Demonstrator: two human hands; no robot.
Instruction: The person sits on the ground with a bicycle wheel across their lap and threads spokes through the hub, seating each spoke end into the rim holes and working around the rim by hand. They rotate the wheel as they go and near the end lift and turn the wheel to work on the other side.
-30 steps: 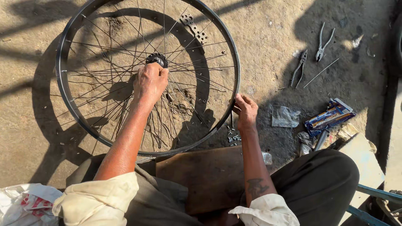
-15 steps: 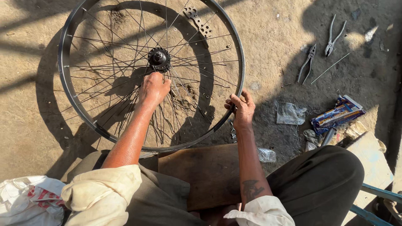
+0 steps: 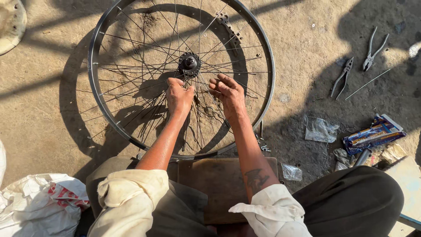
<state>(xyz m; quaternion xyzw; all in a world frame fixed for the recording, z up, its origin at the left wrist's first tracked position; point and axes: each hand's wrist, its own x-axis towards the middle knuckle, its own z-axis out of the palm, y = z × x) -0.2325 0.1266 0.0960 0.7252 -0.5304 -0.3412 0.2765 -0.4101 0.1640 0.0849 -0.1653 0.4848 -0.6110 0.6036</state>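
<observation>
Head view. The ground (image 3: 48,109) is bare, sandy concrete in hard sunlight, crossed by long shadows. A bicycle wheel (image 3: 268,74) lies flat on it, and everything else sits around that wheel. To the right of the wheel, well apart from the rim, lie two pairs of pliers (image 3: 343,77) and (image 3: 372,49), with a thin metal rod (image 3: 367,83) just beside them. Lower right of the wheel are a clear plastic bag (image 3: 321,130) and a blue printed packet (image 3: 373,135). Just below the wheel's near rim is a brown wooden board (image 3: 219,180), between the person's knees. Lower left of the wheel lies a white plastic bag (image 3: 39,204). A pale round dish (image 3: 11,22) shows at the upper left, far from the rim.

The wheel is a bare metal rim with thin steel spokes, several loose and crossing unevenly, and a dark hub (image 3: 189,64) at its centre. It carries no tyre. A short strip of pierced metal (image 3: 229,27) lies on the ground inside the rim, above and right of the hub.

The left hand (image 3: 179,97) is just below the hub, fingers curled down among the spokes; whether its grip has closed on a spoke cannot be told. The right hand (image 3: 229,93) is below and right of the hub, fingers half bent and spread over the spokes, its grip loose with nothing visibly held.
</observation>
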